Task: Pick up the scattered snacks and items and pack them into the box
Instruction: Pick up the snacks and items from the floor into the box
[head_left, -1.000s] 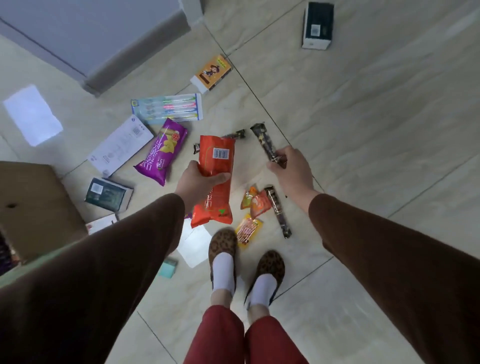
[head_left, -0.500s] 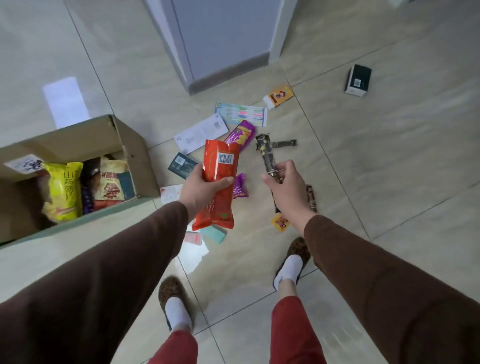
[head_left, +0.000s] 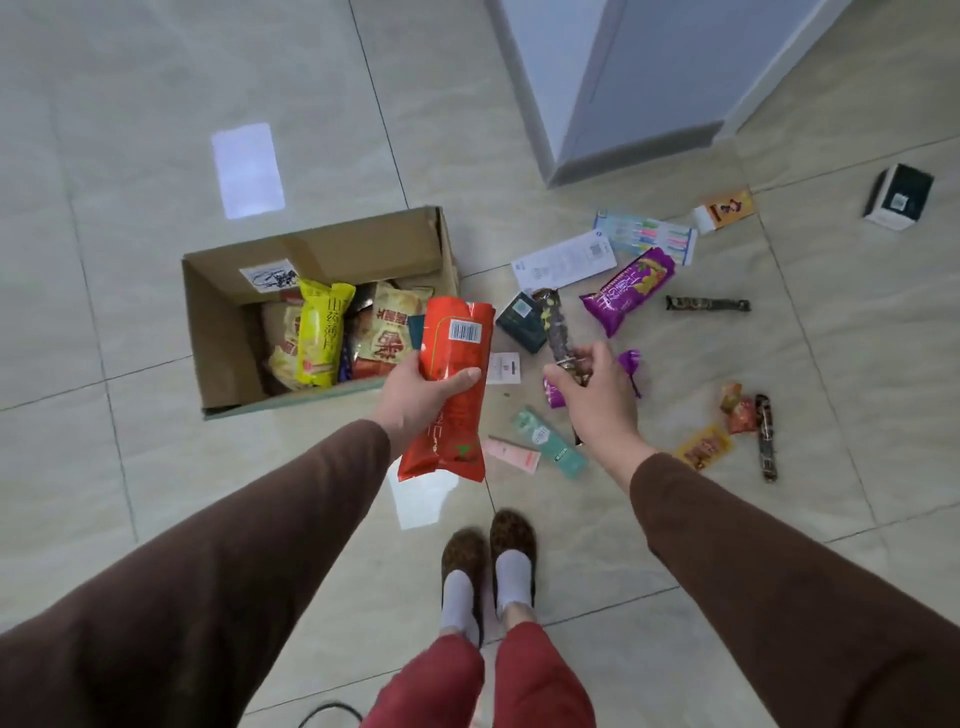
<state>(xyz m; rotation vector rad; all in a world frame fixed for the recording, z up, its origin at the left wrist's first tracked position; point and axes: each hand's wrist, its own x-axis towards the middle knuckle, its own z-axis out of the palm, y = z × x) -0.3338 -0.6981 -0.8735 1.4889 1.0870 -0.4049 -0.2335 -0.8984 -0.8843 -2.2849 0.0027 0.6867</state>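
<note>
My left hand (head_left: 423, 397) grips a long red snack packet (head_left: 452, 384) by its middle, held just off the right front corner of the open cardboard box (head_left: 322, 249). Inside the box lie a yellow snack bag (head_left: 321, 332) and other packets. My right hand (head_left: 592, 400) pinches a dark slim snack bar (head_left: 556, 327) by its lower end, above the floor to the right of the box. Scattered on the floor are a purple snack bag (head_left: 628, 293), another dark bar (head_left: 709, 304), small orange packets (head_left: 735, 413) and a dark bar (head_left: 764, 436) beside them.
A toothbrush pack (head_left: 647, 239), white card (head_left: 563, 262), dark green box (head_left: 522, 322), small orange box (head_left: 724, 210) and black-and-white box (head_left: 898, 197) lie on the tiled floor. Green and pink tubes (head_left: 548, 441) lie near my feet (head_left: 488, 566). A grey door frame (head_left: 623, 104) stands behind.
I have turned left, so the box now sits near the middle of view. Both hands, still holding the red packet and dark bar, have come close to the box's right side.
</note>
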